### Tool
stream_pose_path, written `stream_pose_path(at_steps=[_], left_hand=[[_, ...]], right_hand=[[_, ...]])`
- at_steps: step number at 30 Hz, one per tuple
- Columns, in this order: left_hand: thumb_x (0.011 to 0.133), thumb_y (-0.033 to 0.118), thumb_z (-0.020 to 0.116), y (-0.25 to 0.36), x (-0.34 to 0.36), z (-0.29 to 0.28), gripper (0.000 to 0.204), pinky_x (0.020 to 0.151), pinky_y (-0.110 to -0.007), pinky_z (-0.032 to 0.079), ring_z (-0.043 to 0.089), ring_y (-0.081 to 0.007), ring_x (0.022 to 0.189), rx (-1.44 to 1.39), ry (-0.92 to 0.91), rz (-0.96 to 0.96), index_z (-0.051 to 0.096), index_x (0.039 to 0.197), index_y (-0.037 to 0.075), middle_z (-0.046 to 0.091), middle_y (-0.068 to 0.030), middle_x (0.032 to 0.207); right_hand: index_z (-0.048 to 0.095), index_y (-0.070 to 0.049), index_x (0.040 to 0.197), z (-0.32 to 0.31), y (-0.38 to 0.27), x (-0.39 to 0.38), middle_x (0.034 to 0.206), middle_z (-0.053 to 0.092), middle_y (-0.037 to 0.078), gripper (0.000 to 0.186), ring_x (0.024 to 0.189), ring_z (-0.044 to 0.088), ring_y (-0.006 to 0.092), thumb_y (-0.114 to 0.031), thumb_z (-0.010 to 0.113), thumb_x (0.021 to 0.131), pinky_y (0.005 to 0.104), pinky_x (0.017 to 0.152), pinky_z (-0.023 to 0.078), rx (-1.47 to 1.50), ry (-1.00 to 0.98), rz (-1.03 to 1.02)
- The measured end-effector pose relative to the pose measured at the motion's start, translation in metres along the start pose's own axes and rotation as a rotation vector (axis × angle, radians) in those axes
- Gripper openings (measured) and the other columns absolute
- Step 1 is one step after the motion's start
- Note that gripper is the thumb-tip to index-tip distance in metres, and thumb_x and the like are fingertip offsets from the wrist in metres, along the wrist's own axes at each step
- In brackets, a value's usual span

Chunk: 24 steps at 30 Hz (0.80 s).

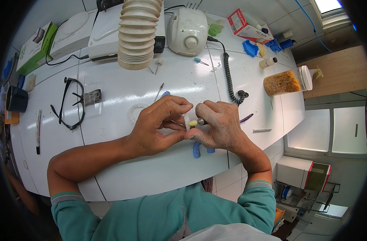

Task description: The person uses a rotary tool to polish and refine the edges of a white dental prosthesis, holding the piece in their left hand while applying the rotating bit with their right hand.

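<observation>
My left hand (pixel 161 124) pinches a small white piece (pixel 187 119) between its fingertips; its exact kind is hard to tell. In my dust-covered right hand (pixel 220 124) is a rotary handpiece (pixel 201 121), mostly hidden by the fingers. Its pale yellow polishing tip (pixel 192 123) points left and sits against or very close to the white piece. My two hands meet at the thumbs. Below them on the table lies a blue curved dental piece (pixel 196 149), with another blue bit (pixel 210 150) beside it. A whitish arch-shaped piece (pixel 134 113) lies left of my left hand.
A ribbed suction hose (pixel 138 36) hangs over the white table, next to a white control unit (pixel 187 32) with a coiled cable (pixel 227 72). Black glasses (pixel 73 104) and a marker (pixel 38 131) lie left. Right are a jar of orange granules (pixel 285 81) and a metal strip (pixel 262 130).
</observation>
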<state>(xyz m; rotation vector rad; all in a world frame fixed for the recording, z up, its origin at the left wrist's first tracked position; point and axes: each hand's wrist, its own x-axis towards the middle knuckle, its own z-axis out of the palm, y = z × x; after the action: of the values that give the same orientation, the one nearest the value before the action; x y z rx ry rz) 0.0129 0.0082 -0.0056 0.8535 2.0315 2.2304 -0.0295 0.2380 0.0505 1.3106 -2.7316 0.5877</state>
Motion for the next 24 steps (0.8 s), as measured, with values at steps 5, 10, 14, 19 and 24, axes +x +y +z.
stream_pose_path(at_steps=[5,10,14,19,24], left_hand=[[0.089,-0.001,0.082,0.0011,0.0003,-0.0004,0.052,0.091,-0.029,0.069,0.073,-0.0183,0.104,-0.007,0.003,-0.003,0.055,0.134,0.001,0.055,-0.0149,0.133],[0.089,0.000,0.083,0.0000,0.0001,-0.0003,0.051,0.090,-0.029,0.069,0.073,-0.0182,0.104,0.005,0.011,0.002,0.056,0.132,0.001,0.056,-0.0150,0.133],[0.089,0.002,0.083,-0.0004,-0.0001,0.0007,0.051,0.090,-0.029,0.069,0.074,-0.0180,0.103,-0.008,0.017,0.002,0.056,0.132,0.001,0.056,-0.0145,0.132],[0.089,0.003,0.084,0.0010,-0.0002,0.0005,0.051,0.091,-0.029,0.069,0.074,-0.0177,0.104,0.003,0.022,-0.009,0.057,0.132,0.002,0.056,-0.0139,0.133],[0.088,0.003,0.084,0.0018,-0.0003,-0.0002,0.052,0.092,-0.029,0.069,0.073,-0.0175,0.105,0.010,0.016,-0.016,0.057,0.133,0.002,0.056,-0.0136,0.133]], right_hand=[[0.068,-0.011,0.093,0.0004,0.0000,0.0004,0.067,0.060,0.001,0.064,0.054,0.059,0.0174,-0.073,0.078,0.081,0.0332,0.049,0.042,0.015,0.008,0.006],[0.068,-0.012,0.092,-0.0006,-0.0001,0.0006,0.067,0.061,0.001,0.063,0.053,0.059,0.0169,-0.073,0.078,0.081,0.0326,0.049,0.042,-0.002,-0.001,0.004],[0.068,-0.012,0.090,0.0010,0.0013,-0.0001,0.066,0.061,0.001,0.063,0.053,0.059,0.0162,-0.073,0.079,0.080,0.0322,0.048,0.041,0.012,0.007,-0.008],[0.068,-0.012,0.089,0.0017,0.0013,-0.0015,0.066,0.060,0.000,0.062,0.053,0.059,0.0157,-0.072,0.079,0.080,0.0319,0.048,0.041,0.014,0.009,-0.013],[0.067,-0.013,0.087,0.0021,0.0014,-0.0014,0.065,0.060,0.000,0.061,0.053,0.058,0.0155,-0.072,0.079,0.080,0.0320,0.048,0.040,0.019,0.012,-0.006]])
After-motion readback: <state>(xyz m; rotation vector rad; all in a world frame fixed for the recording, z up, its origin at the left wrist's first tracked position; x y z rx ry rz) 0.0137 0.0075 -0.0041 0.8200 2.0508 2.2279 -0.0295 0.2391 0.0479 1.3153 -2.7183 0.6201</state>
